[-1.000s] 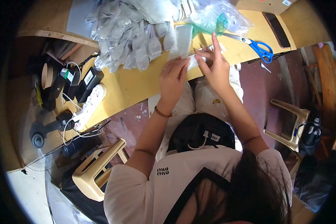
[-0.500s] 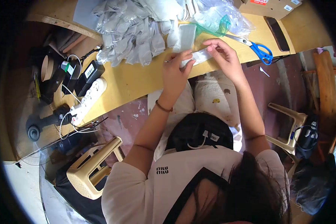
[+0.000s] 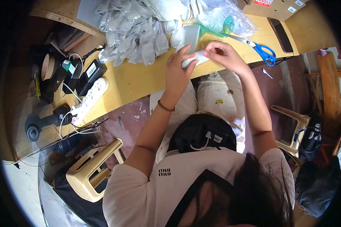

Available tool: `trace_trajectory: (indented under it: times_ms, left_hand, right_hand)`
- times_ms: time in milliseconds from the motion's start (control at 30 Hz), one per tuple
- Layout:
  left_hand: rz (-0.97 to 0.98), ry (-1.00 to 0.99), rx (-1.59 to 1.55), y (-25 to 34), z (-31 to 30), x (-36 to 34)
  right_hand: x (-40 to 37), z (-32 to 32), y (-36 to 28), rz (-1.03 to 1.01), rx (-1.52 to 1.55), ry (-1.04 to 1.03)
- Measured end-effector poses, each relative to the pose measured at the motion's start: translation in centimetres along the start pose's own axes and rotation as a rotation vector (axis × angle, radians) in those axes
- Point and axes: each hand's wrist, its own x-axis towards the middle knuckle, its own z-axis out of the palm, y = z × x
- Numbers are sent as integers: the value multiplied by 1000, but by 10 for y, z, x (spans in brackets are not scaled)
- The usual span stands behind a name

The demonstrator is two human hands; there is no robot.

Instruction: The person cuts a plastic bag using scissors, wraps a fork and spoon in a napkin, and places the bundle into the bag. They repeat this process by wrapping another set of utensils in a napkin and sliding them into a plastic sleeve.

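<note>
A small white packet (image 3: 196, 59), apparently in clear plastic, is held just above the near edge of the table. My left hand (image 3: 179, 67) has its left end between thumb and fingers. At the other end, my right hand (image 3: 226, 57) pinches the packet with thumb and forefinger. Right behind my hands lies a flat translucent sleeve (image 3: 191, 34). A large heap of clear plastic bags with pale contents (image 3: 142, 36) spreads to the left of it. What exactly the packet contains I cannot make out.
Blue-handled scissors (image 3: 264, 53) and a dark phone (image 3: 281, 34) lie to the right, near a cardboard box (image 3: 278, 10). Green and clear plastic film (image 3: 225, 22) sits behind. On the left are a white power strip (image 3: 90, 99) and a small fan (image 3: 33, 130). Plastic stools (image 3: 91, 170) flank me.
My right hand has shifted slightly left and its fingers have closed onto the packet's right end. The left hand stays nearly in place, with the forefinger raised a little.
</note>
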Motion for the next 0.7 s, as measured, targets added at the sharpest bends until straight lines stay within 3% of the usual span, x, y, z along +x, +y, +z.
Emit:
trace_trajectory:
  times_ms: [233,700]
  left_hand:
    - [-15,-3,-16,2,-2,0]
    - [6,6,15,1,-1,1]
  right_hand:
    - [1,-1,-9,-37,8,-96]
    - [9,9,0,-110,-364,109]
